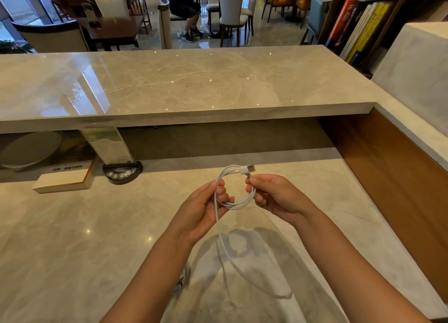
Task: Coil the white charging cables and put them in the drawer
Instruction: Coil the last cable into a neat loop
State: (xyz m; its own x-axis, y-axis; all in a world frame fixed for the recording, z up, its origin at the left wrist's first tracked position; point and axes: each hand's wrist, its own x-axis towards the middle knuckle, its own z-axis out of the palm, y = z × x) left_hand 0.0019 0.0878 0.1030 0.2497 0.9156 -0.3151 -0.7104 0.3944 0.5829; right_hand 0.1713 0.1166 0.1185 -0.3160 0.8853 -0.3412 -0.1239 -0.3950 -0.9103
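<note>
glossy marble counter (194, 85), dining chairs (231, 12) beyond.

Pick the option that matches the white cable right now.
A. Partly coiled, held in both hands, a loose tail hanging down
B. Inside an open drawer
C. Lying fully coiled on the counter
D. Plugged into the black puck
A: the left hand and right hand hold a small loop of the white cable, while its uncoiled remainder trails down toward the person.
</note>
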